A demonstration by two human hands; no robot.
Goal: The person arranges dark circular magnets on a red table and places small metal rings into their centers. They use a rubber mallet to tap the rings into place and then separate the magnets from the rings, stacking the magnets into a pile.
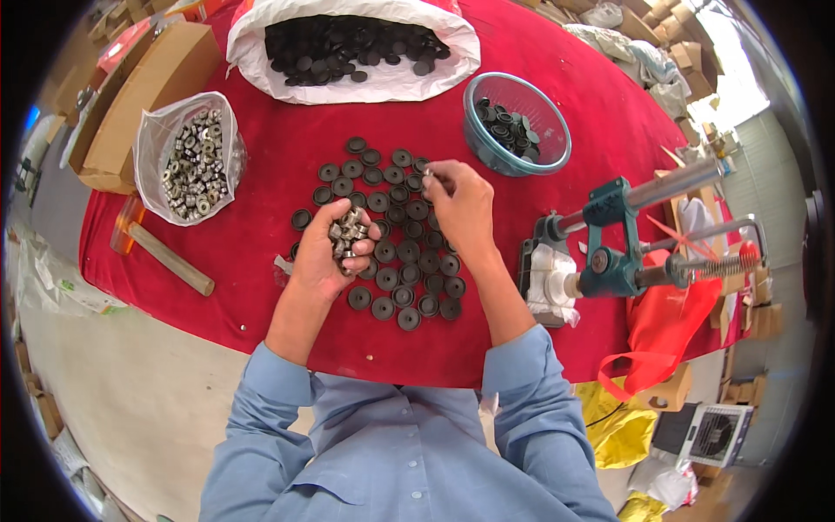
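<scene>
A table (pixel 287 122) under red cloth carried everything. At its far edge lay an open white sack (pixel 248 61) of black discs (pixel 348 43); a green press (pixel 606 233) stood at right, a clear bag (pixel 150 157) of metal rings (pixel 198 165) at left. The left hand (pixel 318 252), half-closed, cupped more metal rings. The right hand (pixel 461 204) pinched a small bright piece (pixel 427 173) above the far right of the black round caps (pixel 408 251) grouped mid-table.
</scene>
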